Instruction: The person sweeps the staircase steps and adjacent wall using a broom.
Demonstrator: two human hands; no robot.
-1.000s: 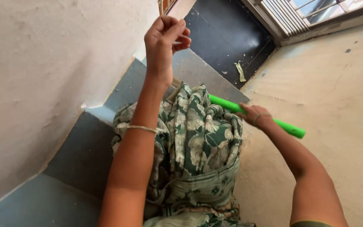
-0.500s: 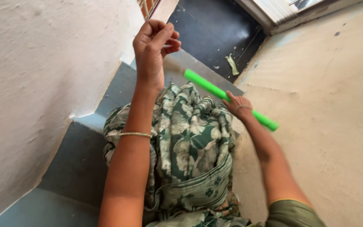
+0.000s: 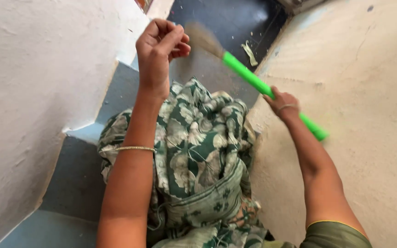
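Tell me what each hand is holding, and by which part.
Right hand grips the broom mid-handle. Left hand is fisted; contents cannot be told.

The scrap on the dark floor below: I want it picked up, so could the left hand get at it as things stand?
Probably not. The left hand is raised and curled shut, and the scrap lies steps below, apart from it.

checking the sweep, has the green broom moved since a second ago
Yes. The broom has swung forward, its bristles now out past the patterned cloth, over the dark floor.

broom (image 3: 253, 80) right of cloth (image 3: 198, 151), above steps (image 3: 79, 179)
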